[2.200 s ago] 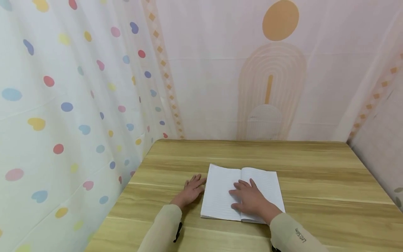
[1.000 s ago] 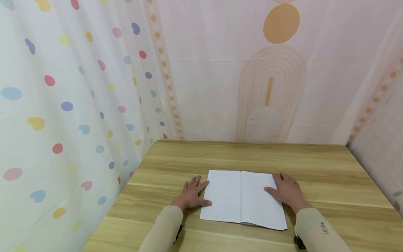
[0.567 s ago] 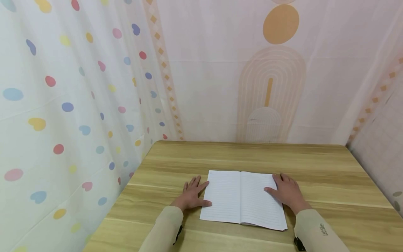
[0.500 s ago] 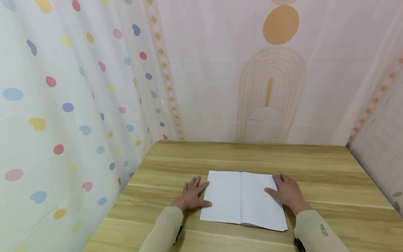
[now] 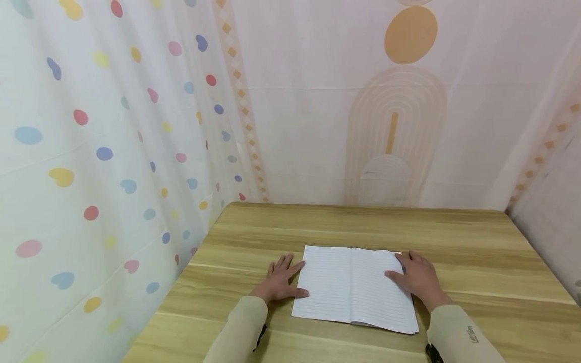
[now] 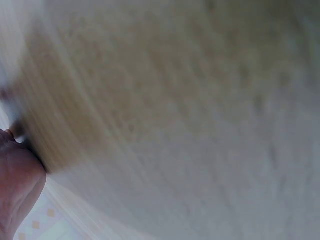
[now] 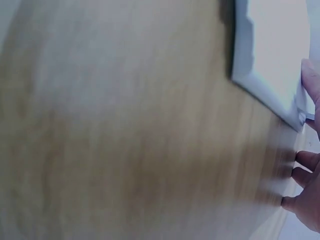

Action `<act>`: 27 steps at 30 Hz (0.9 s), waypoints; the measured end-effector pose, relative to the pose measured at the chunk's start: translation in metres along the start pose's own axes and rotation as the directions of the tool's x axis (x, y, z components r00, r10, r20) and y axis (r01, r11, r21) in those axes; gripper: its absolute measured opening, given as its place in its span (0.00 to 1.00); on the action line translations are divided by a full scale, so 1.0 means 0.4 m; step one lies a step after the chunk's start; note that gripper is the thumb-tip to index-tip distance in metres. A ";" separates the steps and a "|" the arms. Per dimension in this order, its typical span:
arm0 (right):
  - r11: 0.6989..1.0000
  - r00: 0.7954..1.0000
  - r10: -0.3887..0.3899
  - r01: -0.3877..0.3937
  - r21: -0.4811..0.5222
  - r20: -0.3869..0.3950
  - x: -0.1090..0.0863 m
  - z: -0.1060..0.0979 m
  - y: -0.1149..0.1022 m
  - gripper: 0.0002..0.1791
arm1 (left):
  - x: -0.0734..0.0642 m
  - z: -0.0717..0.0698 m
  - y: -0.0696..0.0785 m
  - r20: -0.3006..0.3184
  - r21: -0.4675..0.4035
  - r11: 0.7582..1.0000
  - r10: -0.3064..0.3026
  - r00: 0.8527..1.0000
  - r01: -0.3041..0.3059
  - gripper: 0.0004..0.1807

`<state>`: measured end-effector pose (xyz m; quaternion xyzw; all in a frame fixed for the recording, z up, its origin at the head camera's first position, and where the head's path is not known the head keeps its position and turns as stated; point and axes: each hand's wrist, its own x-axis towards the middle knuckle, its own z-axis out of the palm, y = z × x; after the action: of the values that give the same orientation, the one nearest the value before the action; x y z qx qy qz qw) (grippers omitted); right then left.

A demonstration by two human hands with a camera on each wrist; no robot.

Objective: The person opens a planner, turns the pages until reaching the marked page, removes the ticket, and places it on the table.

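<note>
An exercise book (image 5: 333,290) with ruled white pages lies spread on the wooden table (image 5: 254,232). My left hand (image 5: 279,283) rests at its left side, thumb on the page edge and the other fingers spread, mostly on the table. At the upper right corner, my right hand (image 5: 419,278) has its thumb on the right page and its index finger at the edge, pinching the page, whose corner lifts slightly. In the right wrist view the remaining fingers (image 7: 302,176) touch the tabletop beside the book's thick edge (image 7: 265,100). The left wrist view shows only part of the left hand (image 6: 20,185).
A curtain with coloured dots (image 5: 113,151) hangs along the left side. Behind the table's far edge hangs a pale curtain (image 5: 299,126) with an arch print. Bare wood surrounds the book.
My right hand has moved from the book's middle to its upper right edge, where the page corner now rises a little. My left thumb has come onto the left page. The book lies flatter.
</note>
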<state>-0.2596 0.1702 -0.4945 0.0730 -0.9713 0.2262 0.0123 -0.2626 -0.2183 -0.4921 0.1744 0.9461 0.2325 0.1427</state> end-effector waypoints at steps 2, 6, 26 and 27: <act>1.000 1.000 0.008 -0.008 0.015 0.003 0.003 -0.001 -0.001 0.42 | 0.000 -0.002 0.001 -0.002 0.000 1.000 0.000 1.000 0.000 0.49; 0.999 1.000 0.017 -0.017 0.044 -0.001 0.007 -0.003 -0.007 0.40 | 0.001 -0.001 0.000 -0.004 0.001 1.000 0.003 1.000 -0.003 0.50; 0.871 0.990 0.127 -0.141 0.471 0.061 0.042 -0.046 -0.072 0.34 | 0.002 0.007 -0.006 -0.008 0.015 1.000 0.001 1.000 -0.001 0.49; 0.860 0.990 0.128 -0.142 0.489 0.064 0.043 -0.052 -0.079 0.34 | 0.001 0.006 -0.005 -0.009 0.015 1.000 0.000 1.000 0.000 0.49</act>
<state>-0.2721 0.1490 -0.4611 0.0088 -0.8843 0.4653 -0.0366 -0.2627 -0.2189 -0.4951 0.1746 0.9484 0.2263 0.1372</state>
